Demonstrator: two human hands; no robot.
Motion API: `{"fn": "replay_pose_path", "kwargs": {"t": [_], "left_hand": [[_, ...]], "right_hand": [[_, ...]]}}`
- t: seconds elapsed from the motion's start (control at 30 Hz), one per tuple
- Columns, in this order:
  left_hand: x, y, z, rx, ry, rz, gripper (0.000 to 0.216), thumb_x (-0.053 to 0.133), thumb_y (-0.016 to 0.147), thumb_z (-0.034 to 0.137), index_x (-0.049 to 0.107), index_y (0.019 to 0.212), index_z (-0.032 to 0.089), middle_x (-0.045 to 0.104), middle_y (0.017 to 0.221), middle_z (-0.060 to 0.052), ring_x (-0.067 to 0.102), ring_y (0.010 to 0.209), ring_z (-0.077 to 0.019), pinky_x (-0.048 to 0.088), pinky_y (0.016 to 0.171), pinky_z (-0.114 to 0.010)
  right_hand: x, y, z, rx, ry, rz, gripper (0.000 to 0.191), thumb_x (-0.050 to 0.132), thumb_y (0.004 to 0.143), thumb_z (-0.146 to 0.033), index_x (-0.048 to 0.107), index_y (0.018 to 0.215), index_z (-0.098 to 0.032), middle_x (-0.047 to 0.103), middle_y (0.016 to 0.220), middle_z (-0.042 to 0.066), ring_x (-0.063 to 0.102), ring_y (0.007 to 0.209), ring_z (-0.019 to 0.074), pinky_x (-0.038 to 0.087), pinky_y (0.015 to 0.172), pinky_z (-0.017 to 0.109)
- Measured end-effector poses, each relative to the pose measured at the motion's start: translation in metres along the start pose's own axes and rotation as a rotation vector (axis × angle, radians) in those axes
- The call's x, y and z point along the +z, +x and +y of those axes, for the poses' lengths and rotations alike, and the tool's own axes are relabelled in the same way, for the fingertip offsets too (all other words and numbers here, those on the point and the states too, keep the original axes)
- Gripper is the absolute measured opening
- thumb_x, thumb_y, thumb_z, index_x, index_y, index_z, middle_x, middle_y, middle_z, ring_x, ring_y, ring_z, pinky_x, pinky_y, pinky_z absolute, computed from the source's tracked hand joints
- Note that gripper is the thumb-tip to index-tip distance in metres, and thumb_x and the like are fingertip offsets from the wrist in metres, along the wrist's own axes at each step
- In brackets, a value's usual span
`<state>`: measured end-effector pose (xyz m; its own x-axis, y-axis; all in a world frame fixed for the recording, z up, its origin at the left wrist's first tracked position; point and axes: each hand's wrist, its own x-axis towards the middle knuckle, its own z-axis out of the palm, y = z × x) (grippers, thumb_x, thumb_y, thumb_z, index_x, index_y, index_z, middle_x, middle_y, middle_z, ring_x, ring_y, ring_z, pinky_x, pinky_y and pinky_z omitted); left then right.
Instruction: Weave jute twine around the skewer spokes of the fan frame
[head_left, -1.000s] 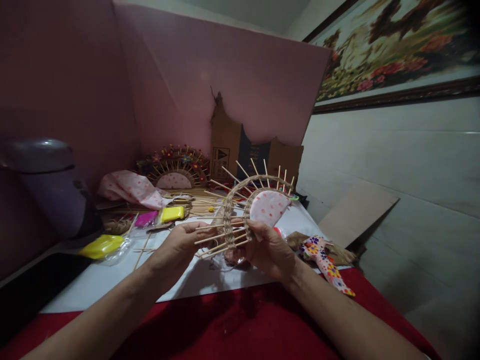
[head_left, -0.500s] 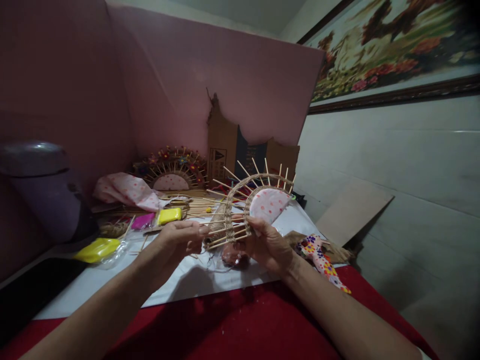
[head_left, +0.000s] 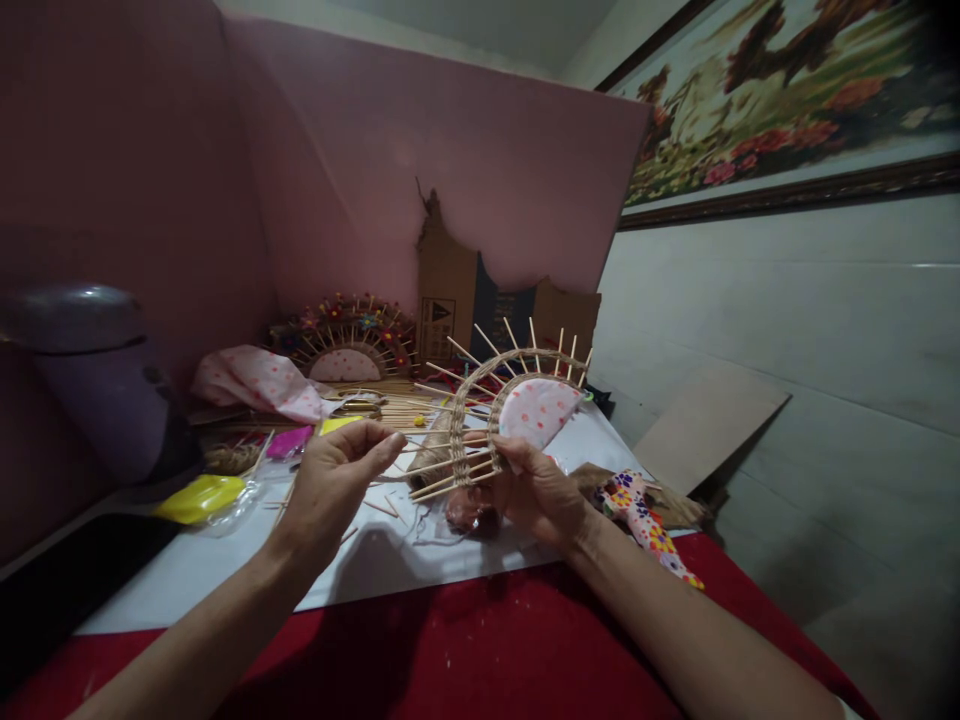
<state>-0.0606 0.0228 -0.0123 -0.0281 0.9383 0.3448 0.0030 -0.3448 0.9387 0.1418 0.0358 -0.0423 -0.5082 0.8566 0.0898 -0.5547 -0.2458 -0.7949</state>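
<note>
My right hand [head_left: 541, 492] grips a half-round woven fan frame by its lower inner edge, thumb in front. The woven fan frame [head_left: 459, 425] has wooden sticks radiating through two bands of jute cord. A half-circle pad of white cloth with pink dots [head_left: 538, 410] fills its centre. My left hand [head_left: 341, 475] is raised just left of the lower sticks, thumb and fingers pinched together. What the pinch holds, if anything, is too small to make out. Behind the frame's lower end lie a roll of jute cord [head_left: 431, 462] and a brown clear-wrapped lump [head_left: 472, 512].
A similar fan with small flowers [head_left: 345, 340] stands at the back, beside cut cardboard [head_left: 446, 290]. Dotted cloth [head_left: 259, 382], yellow packets [head_left: 201, 498] and loose sticks [head_left: 409, 410] lie to the left. Flowered fabric [head_left: 649, 525] lies right. A purple container [head_left: 105, 400] stands far left.
My left hand has drawn back left and slightly up from the lower stick ends, turning as its fingers pinch. My right hand and the fan frame have hardly moved.
</note>
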Motion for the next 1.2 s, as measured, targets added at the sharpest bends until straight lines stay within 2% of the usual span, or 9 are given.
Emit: {"fn": "replay_pose_path", "kwargs": {"t": [0.07, 0.2, 0.27, 0.47, 0.7, 0.9, 1.1, 1.2], "left_hand": [[-0.001, 0.001, -0.005, -0.066, -0.073, -0.015, 0.014, 0.066, 0.066, 0.026, 0.06, 0.06, 0.015, 0.049, 0.054, 0.004, 0.039, 0.052, -0.0069, 0.031, 0.051, -0.02], [-0.001, 0.002, -0.013, -0.32, -0.276, -0.123, 0.008, 0.067, 0.064, 0.02, 0.061, 0.064, 0.014, 0.055, 0.062, 0.001, 0.047, 0.055, -0.0084, 0.037, 0.055, -0.021], [0.002, 0.002, -0.014, -0.358, -0.287, -0.157, 0.009, 0.068, 0.063, 0.02, 0.062, 0.066, 0.014, 0.058, 0.066, -0.001, 0.051, 0.058, -0.0096, 0.039, 0.056, -0.022], [0.009, -0.003, -0.013, -0.341, -0.129, -0.133, 0.014, 0.072, 0.06, 0.023, 0.061, 0.061, 0.013, 0.057, 0.057, 0.001, 0.047, 0.051, -0.0068, 0.034, 0.05, -0.019], [0.008, -0.006, -0.017, -0.237, -0.125, -0.17, 0.017, 0.07, 0.063, 0.028, 0.061, 0.06, 0.014, 0.059, 0.054, 0.001, 0.05, 0.051, -0.0091, 0.037, 0.055, -0.023], [0.01, -0.005, -0.021, -0.227, -0.109, -0.185, 0.018, 0.07, 0.063, 0.027, 0.058, 0.058, 0.015, 0.06, 0.051, 0.002, 0.049, 0.049, -0.0092, 0.033, 0.052, -0.023], [0.01, -0.005, -0.013, -0.249, -0.043, -0.162, 0.019, 0.07, 0.061, 0.029, 0.058, 0.056, 0.014, 0.061, 0.052, 0.0, 0.047, 0.048, -0.009, 0.032, 0.05, -0.023], [0.007, -0.001, -0.013, -0.238, -0.032, -0.115, 0.021, 0.07, 0.061, 0.03, 0.058, 0.056, 0.014, 0.055, 0.048, 0.003, 0.041, 0.044, -0.0065, 0.027, 0.046, -0.021]], "right_hand": [[0.0, 0.0, 0.0, 0.001, 0.003, -0.02, 0.025, 0.043, 0.083, -0.026, 0.057, 0.099, -0.013, 0.066, 0.087, 0.007, 0.058, 0.072, 0.0142, 0.042, 0.067, 0.029], [0.001, -0.002, 0.001, 0.023, -0.004, -0.062, 0.027, 0.042, 0.083, -0.028, 0.056, 0.101, -0.014, 0.065, 0.089, 0.007, 0.057, 0.068, 0.0138, 0.043, 0.066, 0.03], [0.002, -0.003, 0.002, 0.013, 0.003, -0.085, 0.026, 0.043, 0.083, -0.027, 0.057, 0.1, -0.014, 0.065, 0.087, 0.006, 0.057, 0.07, 0.0135, 0.043, 0.067, 0.03], [0.007, -0.006, 0.005, 0.072, 0.004, -0.159, 0.025, 0.051, 0.079, -0.029, 0.059, 0.096, -0.014, 0.064, 0.082, 0.004, 0.058, 0.076, 0.0148, 0.043, 0.066, 0.028], [0.013, -0.008, 0.006, 0.12, -0.093, -0.201, 0.027, 0.05, 0.078, -0.031, 0.059, 0.096, -0.013, 0.063, 0.086, 0.007, 0.056, 0.077, 0.0151, 0.043, 0.067, 0.028], [0.017, -0.009, 0.005, 0.103, -0.12, -0.198, 0.026, 0.05, 0.077, -0.033, 0.061, 0.092, -0.015, 0.064, 0.082, 0.006, 0.058, 0.081, 0.0178, 0.04, 0.08, 0.033], [0.013, -0.009, 0.005, 0.087, -0.086, -0.2, 0.028, 0.048, 0.078, -0.031, 0.06, 0.097, -0.014, 0.064, 0.086, 0.007, 0.058, 0.082, 0.0176, 0.04, 0.08, 0.033], [0.01, -0.008, 0.004, 0.073, -0.063, -0.212, 0.029, 0.046, 0.08, -0.03, 0.06, 0.098, -0.013, 0.065, 0.086, 0.007, 0.059, 0.082, 0.018, 0.04, 0.08, 0.035]]}}
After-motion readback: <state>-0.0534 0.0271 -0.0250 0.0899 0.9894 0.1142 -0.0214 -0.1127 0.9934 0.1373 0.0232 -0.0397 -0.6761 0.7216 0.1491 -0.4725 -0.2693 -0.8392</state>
